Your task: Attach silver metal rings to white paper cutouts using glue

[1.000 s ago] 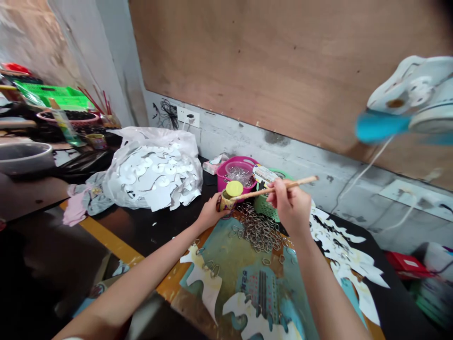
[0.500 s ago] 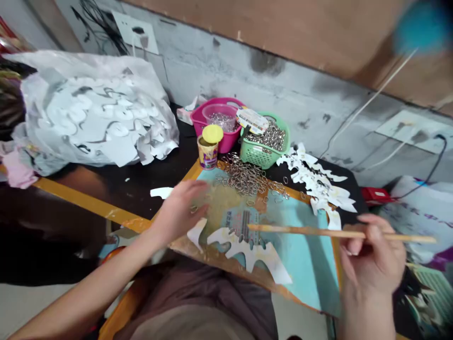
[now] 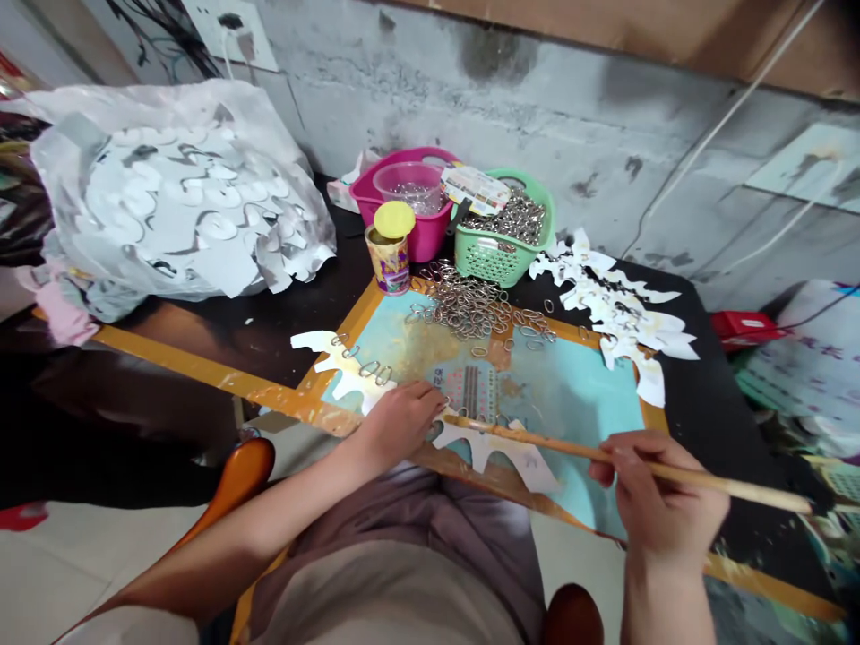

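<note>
My right hand (image 3: 662,493) grips a thin wooden stick (image 3: 557,442). The stick's left tip rests near the upper edge of a white paper-like cut-out (image 3: 507,457), which has small metal rings along that edge. At the cut-out's left end, my left hand (image 3: 403,419) lies low with its fingers curled and together. What is under those fingertips is hidden. Just left of this hand, a second white cut-out (image 3: 363,385) carries several rings on its upper edge. Both cut-outs lie on a blue board (image 3: 571,408) edged with brown tape.
Beyond the board's middle lies a pile of metal rings (image 3: 470,305). Behind it stand a tub with a yellow lid (image 3: 390,264), a pink basket (image 3: 434,237) and a green basket (image 3: 494,260) of rings. White cut-outs (image 3: 618,313) lie right; a stuffed plastic bag (image 3: 181,197) sits left.
My left hand has come down and right from above the board onto the cut-out, its fingers drawing together. The stick and my right hand have moved left, the tip now at the cut-out.
</note>
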A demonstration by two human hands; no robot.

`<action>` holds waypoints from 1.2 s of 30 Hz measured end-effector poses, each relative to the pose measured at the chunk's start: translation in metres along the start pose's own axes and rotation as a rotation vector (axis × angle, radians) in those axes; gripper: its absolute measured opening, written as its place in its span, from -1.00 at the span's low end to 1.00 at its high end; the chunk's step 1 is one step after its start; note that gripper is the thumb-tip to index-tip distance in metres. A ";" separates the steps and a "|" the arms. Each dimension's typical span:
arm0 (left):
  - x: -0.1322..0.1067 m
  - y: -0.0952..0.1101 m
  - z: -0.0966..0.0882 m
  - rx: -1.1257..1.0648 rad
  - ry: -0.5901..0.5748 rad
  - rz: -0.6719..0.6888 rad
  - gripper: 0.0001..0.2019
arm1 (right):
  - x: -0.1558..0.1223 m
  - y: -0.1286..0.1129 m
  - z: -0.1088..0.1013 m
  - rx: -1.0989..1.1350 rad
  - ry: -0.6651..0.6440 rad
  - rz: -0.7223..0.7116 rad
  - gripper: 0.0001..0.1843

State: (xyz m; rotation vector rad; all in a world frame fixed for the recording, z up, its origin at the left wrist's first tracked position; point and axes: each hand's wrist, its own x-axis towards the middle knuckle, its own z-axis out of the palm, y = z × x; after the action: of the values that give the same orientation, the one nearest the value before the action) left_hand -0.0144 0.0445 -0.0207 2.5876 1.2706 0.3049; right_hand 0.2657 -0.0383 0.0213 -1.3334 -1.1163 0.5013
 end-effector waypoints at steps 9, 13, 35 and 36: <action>0.002 0.001 -0.008 -0.025 -0.102 -0.009 -0.72 | -0.001 -0.027 0.010 -0.255 -0.255 -0.119 -0.92; 0.001 0.003 -0.008 -0.003 -0.103 -0.001 -0.76 | 0.004 -0.029 0.006 -0.298 -0.234 -0.245 -0.92; -0.006 0.009 -0.005 -0.001 -0.048 0.038 -0.84 | 0.006 -0.013 0.012 -0.090 0.148 -0.213 -0.92; -0.008 0.011 -0.005 0.010 -0.043 0.033 -0.86 | 0.007 -0.012 0.014 -0.027 0.191 -0.214 -0.92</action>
State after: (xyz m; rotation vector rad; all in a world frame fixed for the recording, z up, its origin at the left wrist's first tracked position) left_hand -0.0125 0.0318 -0.0136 2.6115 1.2190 0.2487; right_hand 0.2537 -0.0282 0.0333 -1.2395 -1.0941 0.1986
